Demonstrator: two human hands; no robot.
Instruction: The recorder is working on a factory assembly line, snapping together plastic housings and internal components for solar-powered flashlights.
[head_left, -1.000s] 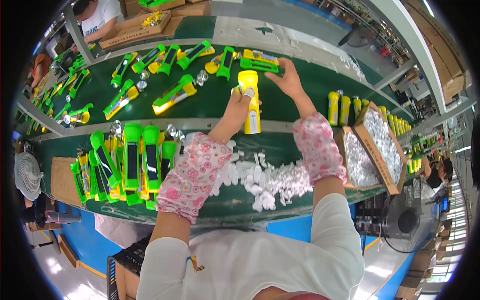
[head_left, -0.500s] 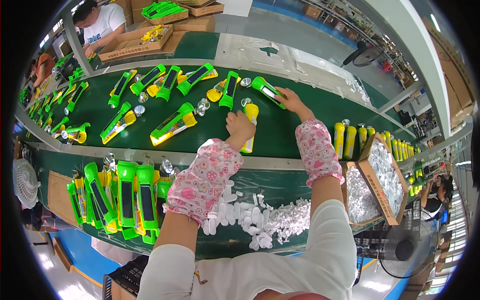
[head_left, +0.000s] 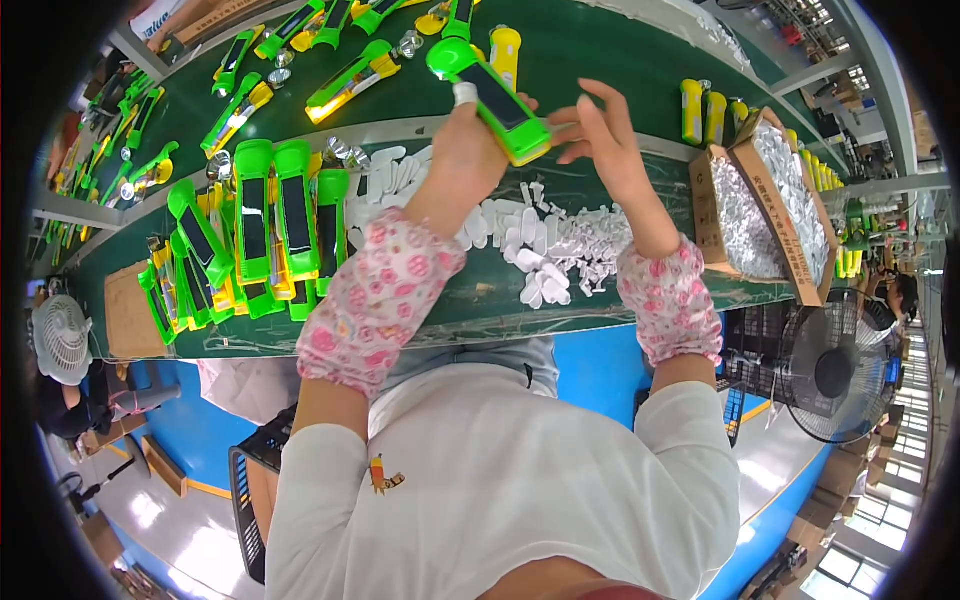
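My left hand (head_left: pixel 468 155) is closed round a green and yellow flashlight (head_left: pixel 502 98) with a dark panel along it, held tilted above the bench. A small white piece or cover shows at that thumb's tip; I cannot make out which. Beside the flashlight's lower end, my right hand (head_left: pixel 608 140) has its fingers spread and grips nothing; whether a fingertip touches the flashlight is unclear. Just beyond, a yellow flashlight body (head_left: pixel 505 52) lies on the green belt. Below the hands are flat oval white pieces (head_left: pixel 525 235) and a heap of tiny white parts (head_left: pixel 592 248).
Several green flashlights (head_left: pixel 254 205) are stacked at the left of the bench, and more with loose reflectors lie along the belt. At the right stand a carton (head_left: pixel 722 215) of small white parts and yellow bodies (head_left: pixel 692 112). A black fan (head_left: pixel 835 370) stands beyond the bench's right end.
The view has tipped downward. The green flashlight has come nearer, out of my right hand and into my left. My left hand has left the yellow body; my right has opened.
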